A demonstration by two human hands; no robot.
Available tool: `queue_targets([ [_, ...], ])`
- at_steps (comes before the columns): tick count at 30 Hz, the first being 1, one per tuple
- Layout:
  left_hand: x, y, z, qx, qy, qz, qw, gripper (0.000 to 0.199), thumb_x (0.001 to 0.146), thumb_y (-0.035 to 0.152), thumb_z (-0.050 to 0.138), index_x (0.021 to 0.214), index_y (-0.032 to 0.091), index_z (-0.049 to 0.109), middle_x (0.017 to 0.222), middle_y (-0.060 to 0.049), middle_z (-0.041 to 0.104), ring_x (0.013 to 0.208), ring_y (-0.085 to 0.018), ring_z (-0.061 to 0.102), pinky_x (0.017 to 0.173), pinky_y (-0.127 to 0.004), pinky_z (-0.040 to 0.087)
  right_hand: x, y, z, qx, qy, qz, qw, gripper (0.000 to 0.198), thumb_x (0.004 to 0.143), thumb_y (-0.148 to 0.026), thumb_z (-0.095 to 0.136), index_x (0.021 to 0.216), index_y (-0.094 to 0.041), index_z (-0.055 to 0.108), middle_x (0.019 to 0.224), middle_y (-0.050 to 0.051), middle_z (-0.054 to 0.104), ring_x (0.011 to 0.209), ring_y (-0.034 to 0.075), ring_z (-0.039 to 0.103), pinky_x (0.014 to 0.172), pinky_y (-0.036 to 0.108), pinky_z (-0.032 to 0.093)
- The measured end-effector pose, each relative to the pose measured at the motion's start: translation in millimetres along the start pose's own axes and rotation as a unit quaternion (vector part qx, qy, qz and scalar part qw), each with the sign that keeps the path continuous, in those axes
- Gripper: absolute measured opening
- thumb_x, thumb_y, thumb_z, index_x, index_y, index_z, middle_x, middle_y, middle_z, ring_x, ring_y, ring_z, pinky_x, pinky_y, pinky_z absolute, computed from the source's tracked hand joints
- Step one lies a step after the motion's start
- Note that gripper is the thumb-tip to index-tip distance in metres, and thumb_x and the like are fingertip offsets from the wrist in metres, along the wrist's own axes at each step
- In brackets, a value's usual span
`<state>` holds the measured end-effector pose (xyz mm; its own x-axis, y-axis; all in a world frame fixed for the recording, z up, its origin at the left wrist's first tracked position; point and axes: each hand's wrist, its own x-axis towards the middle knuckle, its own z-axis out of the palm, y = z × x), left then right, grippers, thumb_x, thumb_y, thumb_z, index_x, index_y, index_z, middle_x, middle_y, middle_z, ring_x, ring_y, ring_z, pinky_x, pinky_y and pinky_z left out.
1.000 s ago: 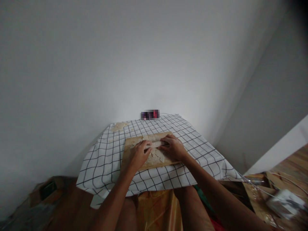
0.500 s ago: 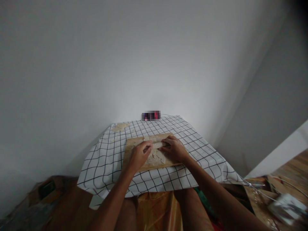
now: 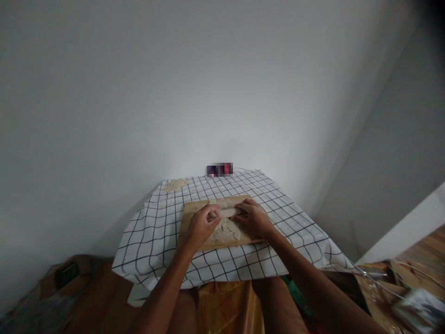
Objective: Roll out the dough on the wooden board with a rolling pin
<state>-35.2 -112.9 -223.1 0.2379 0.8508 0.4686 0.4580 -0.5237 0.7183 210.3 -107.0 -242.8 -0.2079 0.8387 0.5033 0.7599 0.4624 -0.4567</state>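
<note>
A pale rolling pin lies crosswise over a sheet of dough on a wooden board. My left hand is closed around the pin's left end, fingers curled. At the other end, my right hand grips the pin with its fingers bent over it. The near part of the dough looks cracked and ragged at its edge. Both hands cover the ends of the pin and parts of the dough.
The board rests on a table with a white checked cloth. Flattened dough lies at the far left corner. A pixelated object stands at the back by the wall. An open box is on the floor at left.
The view has tilted slightly, so everything sits a little lower. Both hands stay on the rolling pin, with little visible movement over the dough.
</note>
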Motion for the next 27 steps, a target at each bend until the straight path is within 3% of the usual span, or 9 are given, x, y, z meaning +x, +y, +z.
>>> queue_targets([
  [6,0,8,-5,0.047,-0.022,0.032,0.998,0.011,0.089,0.017,0.077,0.084,0.026,0.078,0.138,-0.004,0.078,0.126,-0.025,0.073,0.111,-0.045,0.061,0,1,1,-0.002,-0.002,0.012,1.0,0.026,0.091,-0.038,0.087,0.114,-0.028,0.081,0.109,0.005,0.073,0.107,0.024,0.069,0.096,0.036,0.055],
  [14,3,1,-5,0.111,-0.027,0.095,0.989,0.019,0.103,0.027,0.066,0.1,0.027,0.084,0.139,-0.005,0.078,0.141,-0.027,0.064,0.124,-0.052,0.049,1,0,-1,-0.017,0.018,0.062,0.998,0.025,0.093,-0.041,0.083,0.114,-0.028,0.081,0.114,0.007,0.075,0.111,0.027,0.069,0.095,0.038,0.054],
  [17,2,-1,-3,0.116,-0.005,0.105,0.988,0.01,0.096,0.02,0.072,0.094,0.025,0.08,0.132,-0.006,0.079,0.133,-0.027,0.067,0.119,-0.049,0.052,0,3,-3,-0.01,0.048,0.12,0.992,0.025,0.096,-0.038,0.077,0.117,-0.025,0.08,0.116,0.008,0.075,0.104,0.026,0.07,0.089,0.037,0.053],
  [20,2,-2,-3,0.125,0.008,0.106,0.986,0.007,0.094,0.02,0.076,0.087,0.024,0.075,0.112,-0.005,0.08,0.115,-0.026,0.071,0.107,-0.045,0.056,0,10,-3,0.028,0.071,0.151,0.986,0.026,0.099,-0.043,0.072,0.115,-0.023,0.079,0.111,0.008,0.075,0.096,0.024,0.07,0.082,0.035,0.052],
  [24,3,0,-4,0.136,-0.031,0.1,0.985,0.028,0.104,0.028,0.062,0.078,0.024,0.071,0.088,-0.004,0.076,0.093,-0.023,0.071,0.095,-0.04,0.057,0,16,-2,0.052,0.083,0.155,0.983,0.028,0.1,-0.048,0.069,0.108,-0.024,0.079,0.103,0.006,0.074,0.09,0.023,0.068,0.078,0.033,0.05],
  [27,4,1,-4,0.115,-0.052,0.091,0.988,0.031,0.106,0.026,0.058,0.078,0.024,0.072,0.087,-0.003,0.077,0.09,-0.022,0.072,0.089,-0.037,0.057,1,17,-1,0.049,0.078,0.153,0.984,0.028,0.099,-0.048,0.069,0.107,-0.024,0.079,0.099,0.005,0.073,0.088,0.022,0.067,0.076,0.032,0.048],
])
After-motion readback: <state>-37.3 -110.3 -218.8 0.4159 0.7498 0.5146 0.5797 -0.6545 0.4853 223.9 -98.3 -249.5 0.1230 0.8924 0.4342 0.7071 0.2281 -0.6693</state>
